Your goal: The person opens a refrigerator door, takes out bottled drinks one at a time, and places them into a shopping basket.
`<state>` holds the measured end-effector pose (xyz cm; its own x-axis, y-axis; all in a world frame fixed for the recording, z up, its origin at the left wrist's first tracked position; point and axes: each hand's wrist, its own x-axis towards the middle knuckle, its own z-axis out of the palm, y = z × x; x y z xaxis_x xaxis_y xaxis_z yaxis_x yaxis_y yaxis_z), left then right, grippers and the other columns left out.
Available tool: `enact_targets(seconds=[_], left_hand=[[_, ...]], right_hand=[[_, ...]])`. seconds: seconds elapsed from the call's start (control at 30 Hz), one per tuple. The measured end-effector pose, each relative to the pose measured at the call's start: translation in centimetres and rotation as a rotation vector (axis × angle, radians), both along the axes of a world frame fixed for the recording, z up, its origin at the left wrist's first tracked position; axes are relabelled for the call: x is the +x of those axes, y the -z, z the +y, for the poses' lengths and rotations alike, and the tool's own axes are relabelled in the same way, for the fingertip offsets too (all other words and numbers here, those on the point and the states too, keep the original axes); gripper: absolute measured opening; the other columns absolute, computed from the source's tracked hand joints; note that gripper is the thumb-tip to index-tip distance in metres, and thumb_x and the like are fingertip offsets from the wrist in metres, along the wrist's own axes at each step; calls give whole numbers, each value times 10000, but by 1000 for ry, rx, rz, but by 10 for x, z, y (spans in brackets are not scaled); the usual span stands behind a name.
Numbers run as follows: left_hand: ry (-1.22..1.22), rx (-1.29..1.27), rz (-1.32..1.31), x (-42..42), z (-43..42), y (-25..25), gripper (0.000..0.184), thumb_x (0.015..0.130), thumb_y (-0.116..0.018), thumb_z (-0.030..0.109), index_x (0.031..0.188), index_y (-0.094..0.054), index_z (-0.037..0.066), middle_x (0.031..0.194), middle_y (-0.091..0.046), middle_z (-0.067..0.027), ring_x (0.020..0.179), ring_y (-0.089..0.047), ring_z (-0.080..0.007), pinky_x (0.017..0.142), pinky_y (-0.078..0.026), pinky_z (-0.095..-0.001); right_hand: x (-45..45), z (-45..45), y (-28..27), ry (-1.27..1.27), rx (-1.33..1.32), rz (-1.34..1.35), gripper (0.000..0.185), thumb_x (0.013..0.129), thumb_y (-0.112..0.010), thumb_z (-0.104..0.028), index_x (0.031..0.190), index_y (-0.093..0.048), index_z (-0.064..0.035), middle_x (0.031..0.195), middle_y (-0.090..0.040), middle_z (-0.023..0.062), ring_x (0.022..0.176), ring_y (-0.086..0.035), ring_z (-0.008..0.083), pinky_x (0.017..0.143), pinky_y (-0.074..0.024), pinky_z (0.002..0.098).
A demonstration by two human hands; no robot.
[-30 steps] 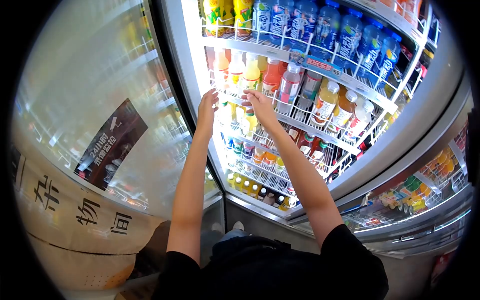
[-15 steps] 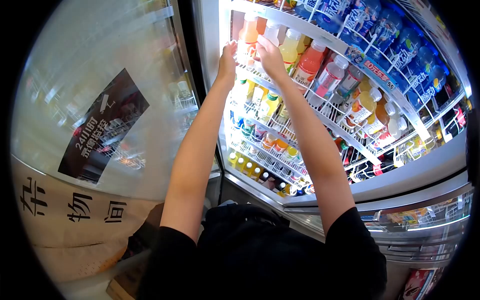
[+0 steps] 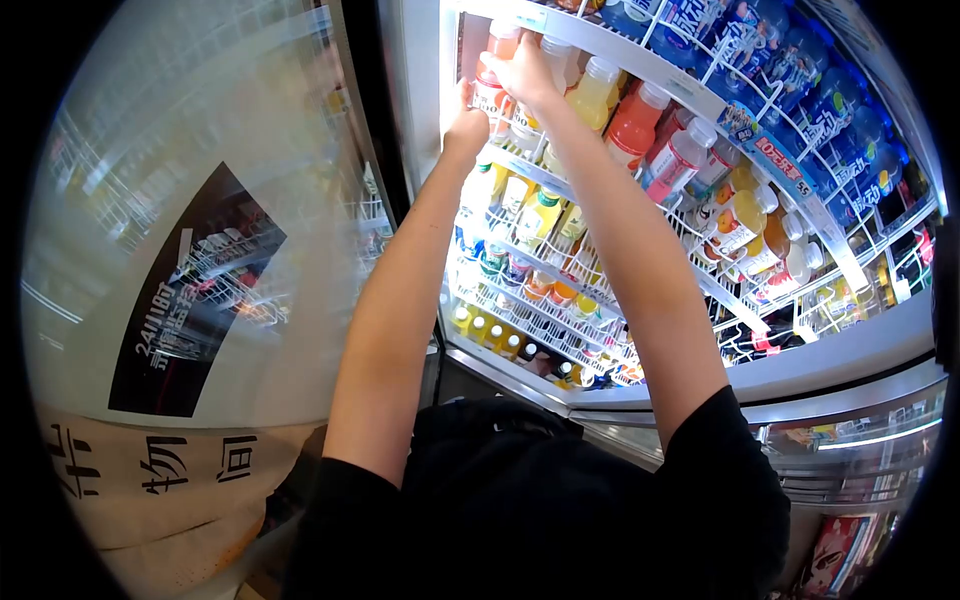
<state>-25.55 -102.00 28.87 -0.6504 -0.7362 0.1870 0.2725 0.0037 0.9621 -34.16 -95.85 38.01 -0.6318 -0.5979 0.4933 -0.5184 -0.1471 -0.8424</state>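
Note:
A bottle of orange-pink drink [image 3: 490, 84] stands at the left end of an upper shelf inside a lit drinks cooler. My right hand [image 3: 528, 76] reaches round its right side, thumb across the front near the shoulder; the other fingertips are hidden behind it. Low on the bottle's left side is my left hand [image 3: 467, 126], one digit pointing up; I cannot tell whether it touches. Just right of my hands stand a bottle of pale yellow drink [image 3: 592, 95] and a bottle of red drink [image 3: 636, 125].
Blue-labelled bottles [image 3: 750, 50] fill the shelf above. Lower wire shelves hold green-yellow bottles [image 3: 540, 215] and small yellow bottles [image 3: 478, 328]. On my left is a glass door [image 3: 300, 300] with a dark sticker [image 3: 200, 290]. A price strip [image 3: 775, 160] runs along the shelf edge.
My right hand has closed in on the orange-pink bottle, its thumb now across the front. The left hand has moved lower along the bottle's side. The whole view has shifted slightly.

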Motion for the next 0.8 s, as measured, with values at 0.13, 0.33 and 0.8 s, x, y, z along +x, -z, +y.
enact_targets(seconds=[0.13,0.33,0.8], left_hand=[[-88,-183,96,-30,-18,34,596,831,-409,-54,1423,-395,11,1416,-471,-181,1309,-461,-284,1101,-344,-346],[-172,-323,108,-22,-13,35,548,900,-544,47,1425,-393,11,1393,-478,-185,1311,-457,-288,1095,-360,-360],[-221,-543,95,-15,-17,34,824,868,-707,251,1519,-234,73,1384,-476,-153,1258,-474,-230,1030,-391,-329]], right_hand=[[9,1,-14,144,143,107,639,842,-708,-140,1319,-351,91,1085,-622,279,843,-716,326,720,-600,374],[-8,-6,-8,295,200,401,670,821,-737,-259,1327,-407,31,1160,-626,272,1059,-627,403,941,-497,426],[29,41,0,61,69,503,475,851,-724,-198,1234,-524,-2,1006,-684,213,830,-698,328,737,-555,385]])
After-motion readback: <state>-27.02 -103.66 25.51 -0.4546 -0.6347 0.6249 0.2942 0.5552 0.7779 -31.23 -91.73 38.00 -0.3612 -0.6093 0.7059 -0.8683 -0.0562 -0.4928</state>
